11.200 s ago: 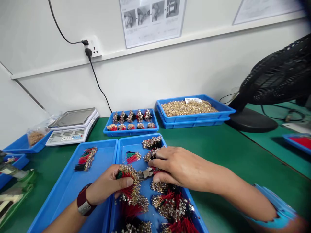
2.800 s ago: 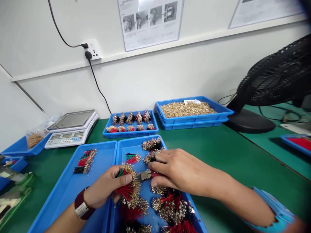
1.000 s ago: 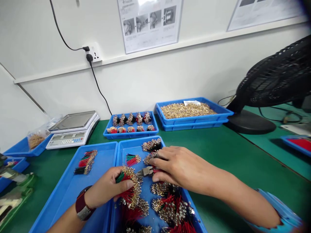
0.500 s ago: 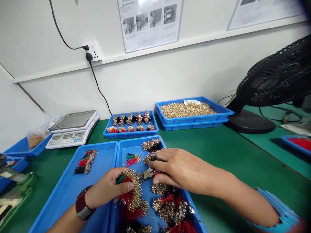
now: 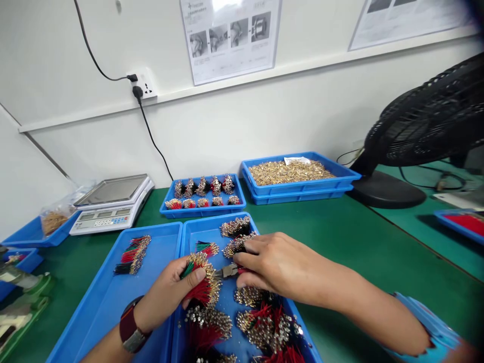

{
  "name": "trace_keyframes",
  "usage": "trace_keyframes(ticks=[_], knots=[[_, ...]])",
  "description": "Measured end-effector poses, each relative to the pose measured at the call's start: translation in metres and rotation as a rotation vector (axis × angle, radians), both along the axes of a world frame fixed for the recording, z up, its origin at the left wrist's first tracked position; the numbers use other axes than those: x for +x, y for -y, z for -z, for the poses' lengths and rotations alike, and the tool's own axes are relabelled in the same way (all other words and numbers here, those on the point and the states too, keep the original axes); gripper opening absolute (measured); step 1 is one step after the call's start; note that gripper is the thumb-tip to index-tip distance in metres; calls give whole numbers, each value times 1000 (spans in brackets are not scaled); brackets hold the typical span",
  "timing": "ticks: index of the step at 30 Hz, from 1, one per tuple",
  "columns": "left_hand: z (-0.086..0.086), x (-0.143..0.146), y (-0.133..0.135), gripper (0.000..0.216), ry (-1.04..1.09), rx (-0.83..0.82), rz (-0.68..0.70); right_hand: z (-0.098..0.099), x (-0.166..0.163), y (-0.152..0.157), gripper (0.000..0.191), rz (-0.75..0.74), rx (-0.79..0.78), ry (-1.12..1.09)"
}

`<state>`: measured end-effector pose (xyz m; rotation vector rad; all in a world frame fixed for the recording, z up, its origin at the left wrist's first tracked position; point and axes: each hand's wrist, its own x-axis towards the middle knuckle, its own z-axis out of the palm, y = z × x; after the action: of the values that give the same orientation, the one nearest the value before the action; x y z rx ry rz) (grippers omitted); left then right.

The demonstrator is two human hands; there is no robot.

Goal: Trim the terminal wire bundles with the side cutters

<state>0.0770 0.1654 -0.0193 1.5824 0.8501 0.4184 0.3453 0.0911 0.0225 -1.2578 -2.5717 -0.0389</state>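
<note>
At lower centre of the frame, the left hand closes round a bundle of red-and-black crimped wires; the right hand grips small red-handled pliers, their nose lying leftward, just beside that bundle.

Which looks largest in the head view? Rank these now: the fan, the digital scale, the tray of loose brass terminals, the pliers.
Largest to smallest:
black fan, cropped by the frame
blue tray of loose brass terminals
digital scale
pliers, though nearest the camera

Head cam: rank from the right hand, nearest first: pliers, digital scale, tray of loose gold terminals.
1. Pliers: at the right hand's fingers, in the front tray.
2. Tray of loose gold terminals: straight ahead, at the back of the bench.
3. Digital scale: far left, by the wall.
</note>
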Motion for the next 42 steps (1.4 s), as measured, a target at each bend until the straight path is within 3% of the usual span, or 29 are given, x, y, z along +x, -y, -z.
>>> trace_keyframes(ticks=[6, 12, 19, 38, 42], knots=[[2, -2, -4, 48, -24, 52, 21, -7, 0, 4, 40, 0, -33, -31], [0, -2, -3, 50, -97, 96, 19, 2, 0, 0, 38, 42, 59, -2], [-5, -1, 0, 48, -120, 111, 30, 6, -3, -1, 37, 38, 61, 17], [-4, 1, 2, 52, -78, 34, 32, -5, -3, 4, 39, -49, -44, -49], [-4, 0, 1, 51, -84, 40, 39, -4, -3, 3, 42, 8, -17, -29]])
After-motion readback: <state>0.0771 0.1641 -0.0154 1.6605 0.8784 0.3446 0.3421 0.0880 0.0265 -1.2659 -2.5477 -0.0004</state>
